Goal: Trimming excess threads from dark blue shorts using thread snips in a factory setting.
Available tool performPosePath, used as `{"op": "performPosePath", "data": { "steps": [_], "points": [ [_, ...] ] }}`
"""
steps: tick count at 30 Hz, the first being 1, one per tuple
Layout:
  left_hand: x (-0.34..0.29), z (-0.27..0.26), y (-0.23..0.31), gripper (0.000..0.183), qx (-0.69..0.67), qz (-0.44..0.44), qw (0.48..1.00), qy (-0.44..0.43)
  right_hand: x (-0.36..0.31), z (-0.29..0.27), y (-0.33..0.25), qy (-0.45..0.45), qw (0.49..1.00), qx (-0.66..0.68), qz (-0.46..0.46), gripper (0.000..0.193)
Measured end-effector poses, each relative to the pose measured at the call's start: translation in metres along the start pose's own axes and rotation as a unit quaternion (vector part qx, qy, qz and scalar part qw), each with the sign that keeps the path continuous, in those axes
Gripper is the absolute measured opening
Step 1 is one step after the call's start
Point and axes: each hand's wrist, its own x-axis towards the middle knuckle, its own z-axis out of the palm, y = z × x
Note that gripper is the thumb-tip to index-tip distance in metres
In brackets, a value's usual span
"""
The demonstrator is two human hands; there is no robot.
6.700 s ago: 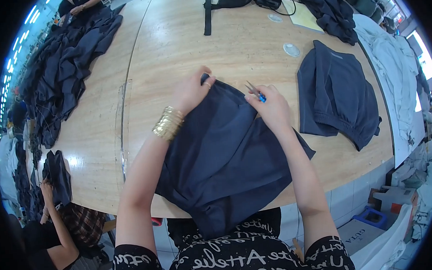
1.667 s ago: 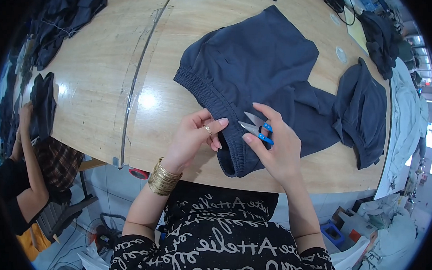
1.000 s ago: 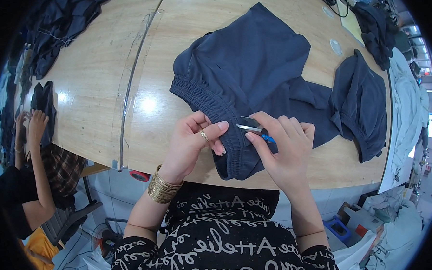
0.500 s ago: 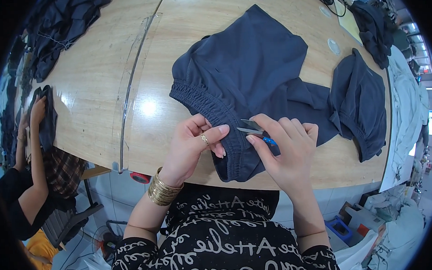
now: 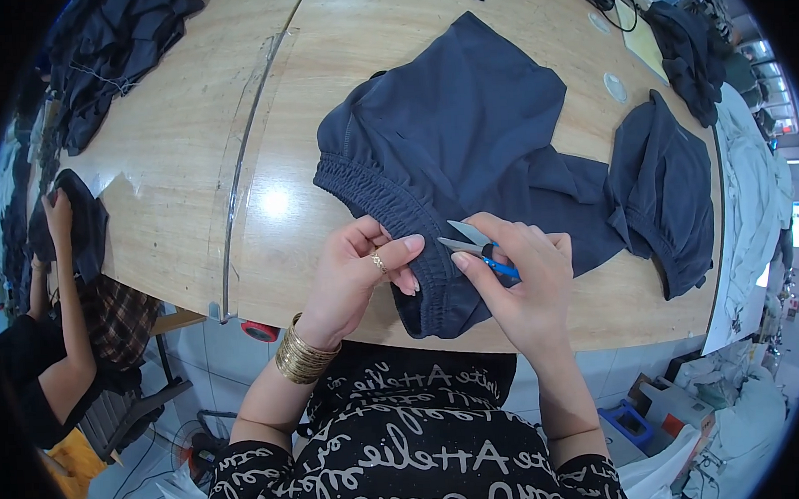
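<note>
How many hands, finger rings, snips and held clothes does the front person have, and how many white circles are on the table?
Left hand and right hand: 2
Finger ring: 1
Snips: 1
Held garment: 1
White circles: 2
Total: 7

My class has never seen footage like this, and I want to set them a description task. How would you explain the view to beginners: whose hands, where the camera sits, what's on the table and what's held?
There is no machine here: these are a person's own bare hands. The camera is worn on the head and looks down; its fisheye lens bends straight edges. On the wooden table lies a dark garment with a gathered waistband. The left hand pinches that band, while the right hand holds blue-handled snips, blades apart over the fabric. Another dark garment lies to the right, and dark cloth is heaped at upper left. At the far left, a co-worker's hand handles dark fabric.
</note>
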Motion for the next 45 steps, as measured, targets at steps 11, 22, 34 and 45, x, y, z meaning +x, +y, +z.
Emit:
{"op": "performPosePath", "data": {
  "steps": [11,22,34,45],
  "points": [
    [0.000,0.002,-0.001,0.013,-0.068,-0.026,0.997,-0.019,-0.002,0.010,0.003,-0.044,0.840,0.467,0.272,0.034],
    [-0.002,0.004,-0.002,0.012,-0.067,-0.009,0.997,-0.028,-0.004,-0.011,-0.006,0.007,1.000,-0.015,-0.010,0.029],
    [-0.004,0.007,-0.004,0.015,-0.046,0.013,0.998,-0.037,0.001,-0.003,-0.010,0.063,0.960,0.246,0.115,0.039],
    [-0.004,0.013,-0.002,0.012,0.044,0.034,0.998,-0.023,0.004,0.007,-0.006,0.001,0.990,0.132,0.047,0.022]
  ]
}}
